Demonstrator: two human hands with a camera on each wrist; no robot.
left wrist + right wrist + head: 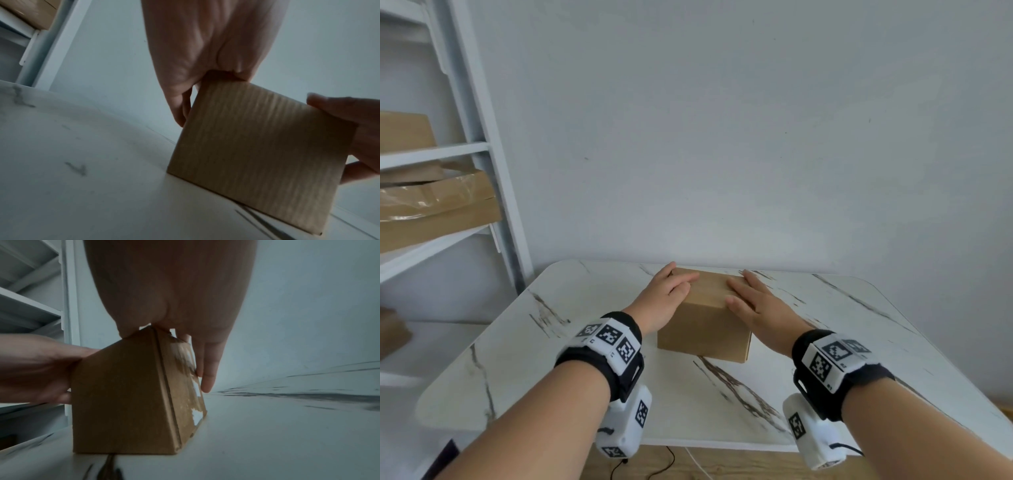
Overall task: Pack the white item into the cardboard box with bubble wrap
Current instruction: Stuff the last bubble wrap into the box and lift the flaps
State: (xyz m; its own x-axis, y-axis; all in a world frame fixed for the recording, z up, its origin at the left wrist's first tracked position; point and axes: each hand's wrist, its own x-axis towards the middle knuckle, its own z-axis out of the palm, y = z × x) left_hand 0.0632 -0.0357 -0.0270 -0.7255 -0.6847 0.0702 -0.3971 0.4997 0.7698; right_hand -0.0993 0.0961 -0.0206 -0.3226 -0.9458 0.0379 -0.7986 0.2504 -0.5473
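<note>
A closed brown cardboard box [705, 325] stands on the marbled white table [842, 359], toward its back edge. My left hand [667, 294] lies over the box's top left edge, fingers stretched across the lid. In the left wrist view one finger [180, 113] hangs down the box's [257, 154] left side. My right hand [753, 301] rests flat on the right part of the lid; in the right wrist view a finger [207, 369] reaches down the box's [123, 402] right side, which shows torn tape marks. The white item and bubble wrap are not in sight.
A white shelf unit [482, 154] stands left of the table and carries flat cardboard packs [438, 209]. A grey wall runs right behind the table. Thin cables [654, 462] hang below the table's front edge.
</note>
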